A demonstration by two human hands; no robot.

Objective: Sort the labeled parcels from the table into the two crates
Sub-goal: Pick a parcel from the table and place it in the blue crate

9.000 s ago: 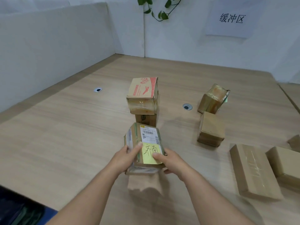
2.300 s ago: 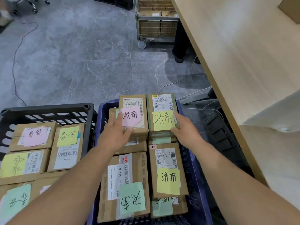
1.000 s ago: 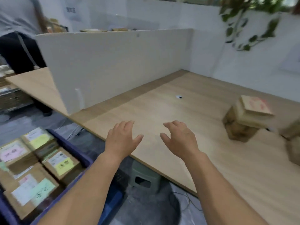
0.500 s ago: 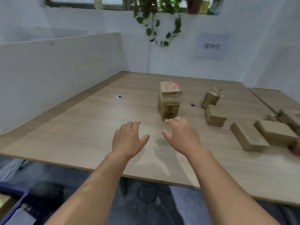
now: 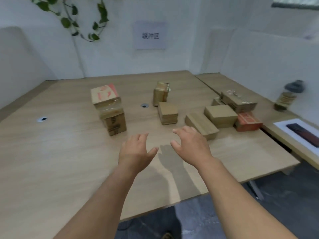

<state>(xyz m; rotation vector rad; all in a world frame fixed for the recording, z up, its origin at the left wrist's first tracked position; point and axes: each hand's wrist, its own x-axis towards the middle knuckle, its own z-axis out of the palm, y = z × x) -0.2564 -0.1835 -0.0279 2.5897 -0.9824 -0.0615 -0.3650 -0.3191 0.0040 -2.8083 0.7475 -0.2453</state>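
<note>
Returned from crates to worktop (image 5: 51, 161): left hand (image 5: 136, 149), right hand (image 5: 189, 144), each grip wide, empty. Parcels (image 5: 168, 112) unsorted ahead; flat parcel (image 5: 201, 125) nearest right hand. Step: reaching. Next: likely close both hands round one parcel, read label.

Nine parcels (image 5: 168, 113) lie beyond the hands (one is half hidden): two stacked past the left hand (image 5: 136, 150), two straight ahead, five past the right hand (image 5: 190, 147). Two holes (image 5: 144, 105) in the table (image 5: 51, 161). One bottle (image 5: 286, 99), one phone (image 5: 303, 134), one sign (image 5: 149, 35), one plant (image 5: 69, 19).
</note>
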